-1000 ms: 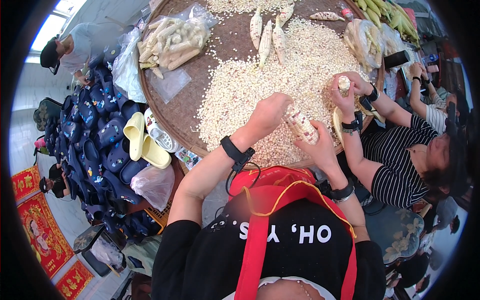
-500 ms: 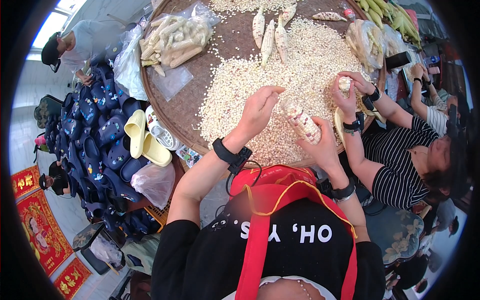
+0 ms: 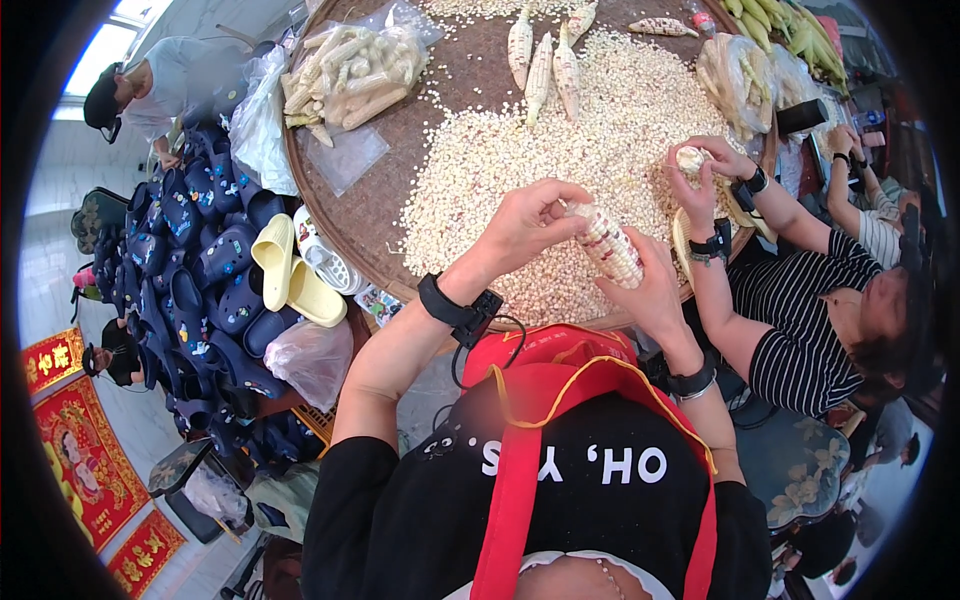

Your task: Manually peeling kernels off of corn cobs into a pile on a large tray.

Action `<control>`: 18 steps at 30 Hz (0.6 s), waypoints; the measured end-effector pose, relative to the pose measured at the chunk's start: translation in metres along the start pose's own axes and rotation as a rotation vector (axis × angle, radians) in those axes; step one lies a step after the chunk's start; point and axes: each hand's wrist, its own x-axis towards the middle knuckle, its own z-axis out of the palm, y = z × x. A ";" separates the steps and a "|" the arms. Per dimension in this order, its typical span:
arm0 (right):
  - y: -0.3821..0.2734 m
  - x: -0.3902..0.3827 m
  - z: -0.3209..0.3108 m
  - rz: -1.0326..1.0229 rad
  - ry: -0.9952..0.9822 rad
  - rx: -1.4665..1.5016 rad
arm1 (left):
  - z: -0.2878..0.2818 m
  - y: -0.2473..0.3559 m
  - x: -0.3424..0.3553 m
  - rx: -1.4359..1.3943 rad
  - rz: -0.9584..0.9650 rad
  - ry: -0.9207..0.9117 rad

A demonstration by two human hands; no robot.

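My right hand (image 3: 650,293) is wrapped around the lower end of a corn cob (image 3: 608,245) with white and dark red kernels, holding it tilted above the tray. At its upper end, the fingers and thumb of my left hand (image 3: 530,225) are bent in against the kernels. Beneath both hands lies a wide heap of loose pale kernels (image 3: 470,180), mixed with some reddish ones, on a large round brown tray (image 3: 330,200). Several whole cobs (image 3: 540,72) rest on the heap's far side.
A clear bag of stripped cobs (image 3: 355,70) lies at the tray's far left, another bag (image 3: 738,80) at the far right. On the left are piled navy clogs (image 3: 190,290) and yellow slippers (image 3: 275,262). Close on my right, a co-worker's hands (image 3: 700,175) hold a cob.
My left hand has come down and to the right, from apart from the cob to touching its upper end. My right hand keeps its hold; the cob has turned slightly.
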 end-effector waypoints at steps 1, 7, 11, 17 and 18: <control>0.002 0.000 0.000 -0.024 0.005 -0.006 | -0.002 0.003 0.000 -0.008 -0.040 -0.036; 0.001 -0.001 0.000 -0.035 -0.003 -0.006 | -0.002 -0.005 -0.001 -0.147 -0.101 -0.071; 0.003 -0.001 -0.001 -0.043 -0.008 -0.034 | -0.001 0.000 0.000 -0.065 -0.116 -0.068; 0.007 -0.005 0.008 -0.025 0.033 -0.003 | 0.015 -0.009 -0.002 0.364 0.478 0.169; 0.007 -0.006 0.010 -0.025 0.031 -0.003 | 0.017 -0.012 -0.001 0.364 0.477 0.170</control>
